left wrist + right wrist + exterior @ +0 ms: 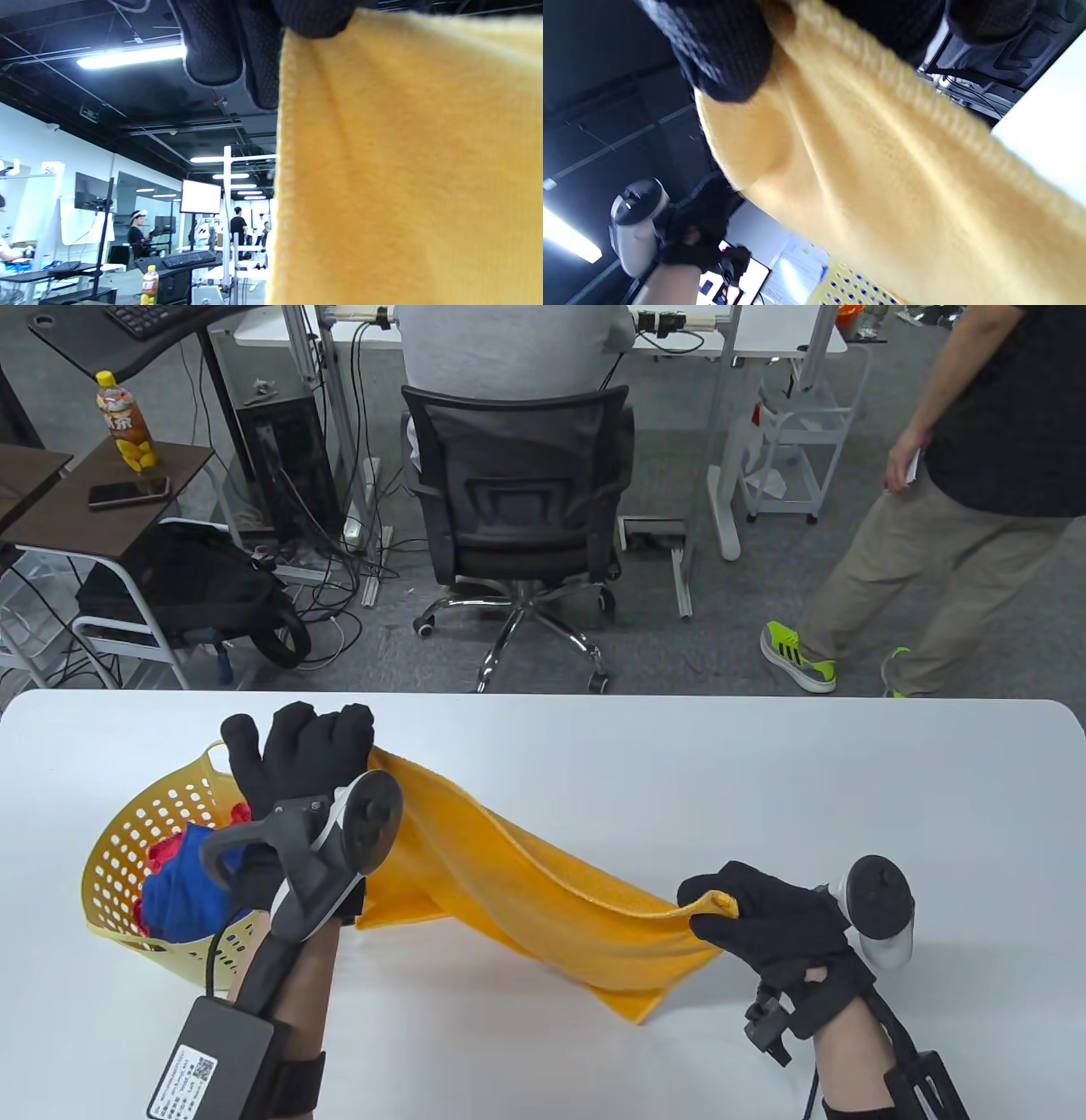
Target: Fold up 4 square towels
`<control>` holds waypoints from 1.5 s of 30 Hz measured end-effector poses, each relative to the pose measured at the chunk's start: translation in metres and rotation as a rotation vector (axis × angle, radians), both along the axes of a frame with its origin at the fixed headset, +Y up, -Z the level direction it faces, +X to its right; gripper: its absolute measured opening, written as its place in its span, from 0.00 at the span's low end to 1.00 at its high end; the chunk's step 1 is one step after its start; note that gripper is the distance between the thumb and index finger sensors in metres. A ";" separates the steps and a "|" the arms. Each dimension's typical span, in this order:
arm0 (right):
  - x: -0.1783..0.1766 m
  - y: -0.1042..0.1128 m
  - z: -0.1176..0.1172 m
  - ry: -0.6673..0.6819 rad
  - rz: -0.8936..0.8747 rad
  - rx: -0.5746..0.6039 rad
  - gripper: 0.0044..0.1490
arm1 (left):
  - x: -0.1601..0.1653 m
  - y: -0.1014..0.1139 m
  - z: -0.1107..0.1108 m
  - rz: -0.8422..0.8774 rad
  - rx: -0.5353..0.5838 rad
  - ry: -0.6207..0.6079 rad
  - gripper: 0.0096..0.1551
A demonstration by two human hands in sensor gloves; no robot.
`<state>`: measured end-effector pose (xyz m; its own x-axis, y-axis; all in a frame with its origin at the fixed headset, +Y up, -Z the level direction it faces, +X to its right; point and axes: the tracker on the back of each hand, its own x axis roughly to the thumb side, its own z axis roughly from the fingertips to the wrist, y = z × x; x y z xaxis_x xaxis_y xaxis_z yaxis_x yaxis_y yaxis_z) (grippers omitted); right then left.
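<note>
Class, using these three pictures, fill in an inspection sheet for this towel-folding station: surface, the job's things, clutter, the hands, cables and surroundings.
Surface: white table, bare where it shows.
Job's things: orange towel stretched in the air between both hands, its lower corner hanging near the table; yellow basket on the table at left, holding blue and red cloths.
Clutter: nothing seen on the table.
Hands: left hand grips one towel corner, raised by the basket; right hand pinches the opposite corner, lower.
Cables: a lead runs along the left forearm to a black box; floor cables beyond the table.
Surroundings: office chair with someone seated; a person walking at right; bottle and phone on a side table.
</note>
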<state>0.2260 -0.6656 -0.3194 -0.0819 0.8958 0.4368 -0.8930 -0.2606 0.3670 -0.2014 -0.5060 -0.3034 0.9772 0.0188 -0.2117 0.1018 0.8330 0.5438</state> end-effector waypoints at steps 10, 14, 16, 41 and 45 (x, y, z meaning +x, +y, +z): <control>0.020 0.045 0.029 -0.033 -0.244 0.055 0.26 | -0.036 -0.006 0.021 0.018 -0.087 -0.033 0.23; 0.029 0.076 0.052 -0.289 0.011 0.214 0.26 | -0.042 0.000 0.035 0.120 -0.153 -0.154 0.23; 0.033 0.091 0.052 -0.444 0.163 0.263 0.26 | -0.043 0.002 0.036 0.089 -0.205 -0.166 0.23; 0.056 0.042 0.069 -0.373 0.576 0.298 0.26 | -0.015 -0.081 0.098 -0.116 -0.123 -0.266 0.22; 0.058 -0.033 0.086 -0.173 0.820 0.060 0.26 | 0.002 -0.177 0.115 -0.239 -0.489 -0.263 0.22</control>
<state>0.2838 -0.6987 -0.2330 -0.7669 0.4989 0.4037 -0.4545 -0.8663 0.2071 -0.1998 -0.6834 -0.1884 0.9631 -0.2461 0.1092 0.2308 0.9635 0.1356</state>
